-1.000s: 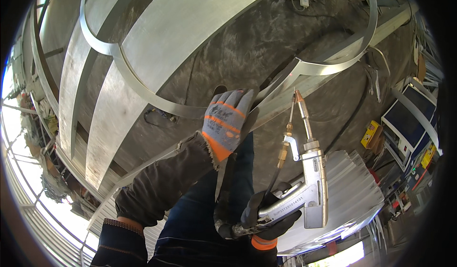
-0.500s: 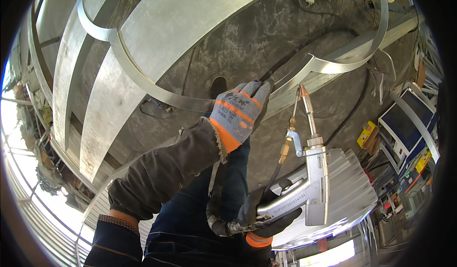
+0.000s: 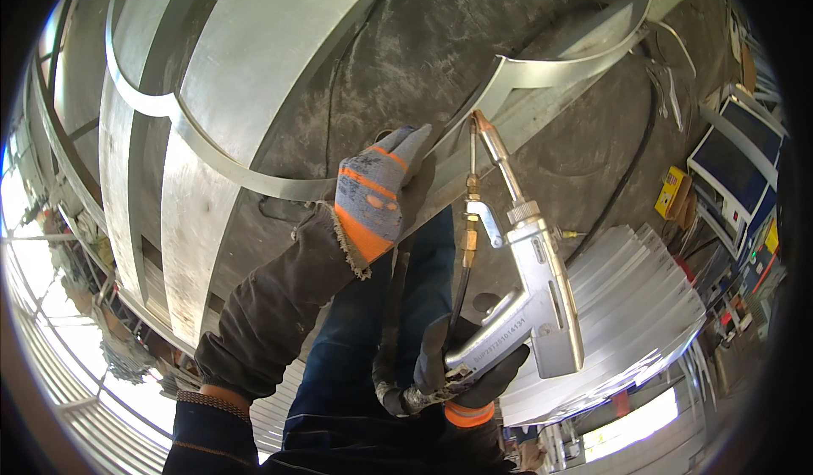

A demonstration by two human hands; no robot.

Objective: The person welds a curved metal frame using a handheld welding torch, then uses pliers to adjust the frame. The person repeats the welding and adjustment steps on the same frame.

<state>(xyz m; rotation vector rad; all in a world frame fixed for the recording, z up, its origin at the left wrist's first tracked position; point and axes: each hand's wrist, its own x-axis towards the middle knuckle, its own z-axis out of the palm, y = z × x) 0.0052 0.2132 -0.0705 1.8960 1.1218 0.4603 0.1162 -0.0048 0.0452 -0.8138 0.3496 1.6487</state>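
Grey-and-orange glove covers the left hand (image 3: 377, 191), its fingers (image 3: 406, 145) laid flat and together on a curved metal strip (image 3: 254, 179) where it meets a straight bar (image 3: 542, 107). Just beside it, the right hand (image 3: 470, 373), in a dark glove, has fingers wrapped around the grip of a silver welding gun (image 3: 533, 289), whose copper nozzle (image 3: 484, 126) touches the same joint.

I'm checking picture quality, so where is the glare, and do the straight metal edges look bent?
Head view: daylight blows out the lower left rim; the metal strips bow from fisheye distortion; the left hand and the torch in the right hand are sharp.
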